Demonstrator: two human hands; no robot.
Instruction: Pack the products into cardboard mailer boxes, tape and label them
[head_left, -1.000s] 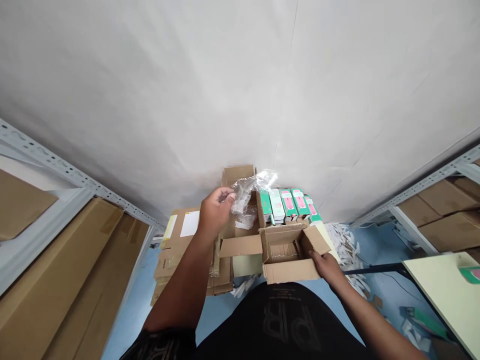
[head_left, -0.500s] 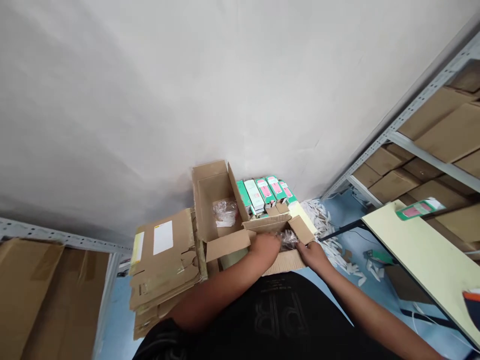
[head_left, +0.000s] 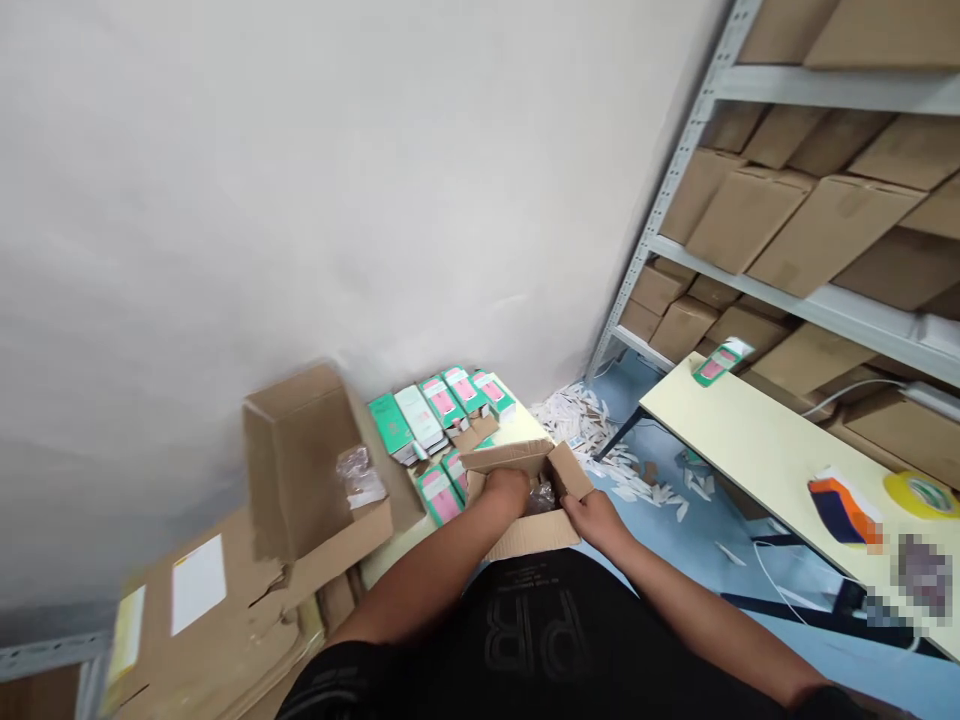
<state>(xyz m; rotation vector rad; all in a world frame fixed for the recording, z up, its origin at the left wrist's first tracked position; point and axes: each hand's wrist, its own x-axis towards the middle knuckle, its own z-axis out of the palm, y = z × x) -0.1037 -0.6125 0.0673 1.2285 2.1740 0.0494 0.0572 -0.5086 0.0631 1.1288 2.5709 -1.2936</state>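
In front of my body is a small open cardboard box (head_left: 534, 534) with its flaps folded out. My left hand (head_left: 508, 488) reaches down into it, its fingers hidden behind the wrist and the box wall. Crumpled clear plastic wrap (head_left: 541, 497) shows inside, just right of that hand. My right hand (head_left: 592, 515) is closed on the box's right side, below the raised right flap. Several green and pink product boxes (head_left: 441, 400) lie beyond and to the left, on a pale tabletop (head_left: 517, 425).
A larger open carton (head_left: 307, 450) holding clear plastic wrap stands left, near flattened cardboard (head_left: 202, 590). To the right, a pale table (head_left: 757, 450) carries a yellow tape roll (head_left: 921, 494) and a green packet (head_left: 720, 364). White scraps (head_left: 577, 420) litter the floor by the shelving (head_left: 675, 180).
My view has swung right, bringing more of the right table and shelving in. The small box has moved away from the larger carton, with both hands still at it.
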